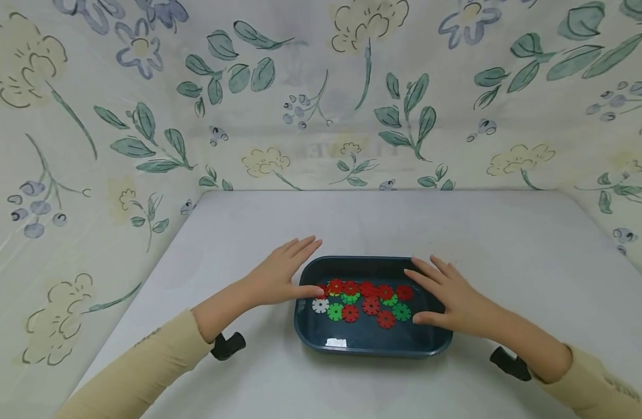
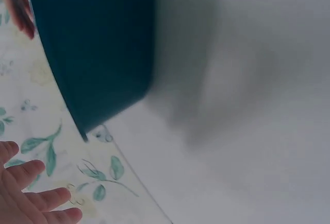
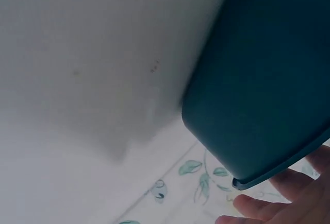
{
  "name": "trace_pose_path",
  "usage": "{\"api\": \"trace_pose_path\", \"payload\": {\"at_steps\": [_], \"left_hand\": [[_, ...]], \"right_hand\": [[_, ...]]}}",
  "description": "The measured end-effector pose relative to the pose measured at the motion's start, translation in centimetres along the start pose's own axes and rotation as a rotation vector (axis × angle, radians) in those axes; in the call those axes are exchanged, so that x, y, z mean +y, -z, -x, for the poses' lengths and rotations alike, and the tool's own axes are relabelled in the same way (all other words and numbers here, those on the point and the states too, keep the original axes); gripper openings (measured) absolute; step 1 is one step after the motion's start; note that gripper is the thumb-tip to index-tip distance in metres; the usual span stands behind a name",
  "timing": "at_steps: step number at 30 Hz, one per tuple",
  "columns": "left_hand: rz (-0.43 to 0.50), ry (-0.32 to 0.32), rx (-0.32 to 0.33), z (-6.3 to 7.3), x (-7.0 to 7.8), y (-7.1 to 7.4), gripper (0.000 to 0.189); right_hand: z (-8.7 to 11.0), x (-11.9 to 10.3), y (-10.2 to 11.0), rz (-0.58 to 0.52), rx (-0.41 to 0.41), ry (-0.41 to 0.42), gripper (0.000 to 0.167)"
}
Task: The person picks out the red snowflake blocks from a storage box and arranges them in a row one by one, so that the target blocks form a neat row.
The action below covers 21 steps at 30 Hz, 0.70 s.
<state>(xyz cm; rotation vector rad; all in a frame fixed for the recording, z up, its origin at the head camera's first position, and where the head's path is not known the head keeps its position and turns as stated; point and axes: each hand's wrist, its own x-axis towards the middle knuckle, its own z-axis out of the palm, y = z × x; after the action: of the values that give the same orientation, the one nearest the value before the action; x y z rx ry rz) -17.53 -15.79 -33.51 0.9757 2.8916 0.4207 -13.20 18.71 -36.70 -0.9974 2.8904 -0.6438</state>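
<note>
- At the near edge, two beige sleeves [image 1: 142, 361] reach in from the lower left and lower right corners, a small black device [image 1: 229, 346] showing beside each wrist.
- Just beyond, at the left end of a dark blue-green tray, is the person's left hand [image 1: 279, 278]: fingers straight, thumb stretched out over the rim. The hand holds nothing; whether the thumb touches the tray, I cannot tell.
- At the tray's right end is the right hand [image 1: 451, 299], fingers spread, thumb and fingertips over the rim. It grips nothing; contact with the rim cannot be told. The right wrist view shows its fingers partly hidden behind the rim.
- Between the hands, the tray [image 1: 373, 342] sits flat on the table, its long side facing the viewer. It is oblong, with rounded corners.
- Inside, mostly toward the middle and back, lie notched plastic discs: red discs [image 1: 386, 319], green discs [image 1: 401, 312] and one white disc [image 1: 320, 305] at the left, near the left thumb. Some overlap.
- Around and behind the tray spreads a white table [image 1: 378, 221].
- Farthest off, a pale cloth [image 1: 310, 70] printed with yellow and blue flowers, green leaves and berries.
</note>
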Motion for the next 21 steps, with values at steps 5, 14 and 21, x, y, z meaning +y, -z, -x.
{"api": "trace_pose_path", "payload": {"at_steps": [5,14,21], "left_hand": [[0.016,-0.059,0.003,-0.2,1.6,0.5,0.087],[0.088,-0.099,-0.024,-1.0,4.0,1.0,0.084],[0.168,-0.086,-0.078,-2.2,5.1,1.3,0.083]], "right_hand": [[1.0,-0.1,-0.3,-0.003,0.016,-0.005,0.075],[2.9,0.5,-0.3,-0.098,-0.006,-0.046,0.075],[3.9,1.0,-0.4,-0.146,0.019,-0.061,0.076]]}}
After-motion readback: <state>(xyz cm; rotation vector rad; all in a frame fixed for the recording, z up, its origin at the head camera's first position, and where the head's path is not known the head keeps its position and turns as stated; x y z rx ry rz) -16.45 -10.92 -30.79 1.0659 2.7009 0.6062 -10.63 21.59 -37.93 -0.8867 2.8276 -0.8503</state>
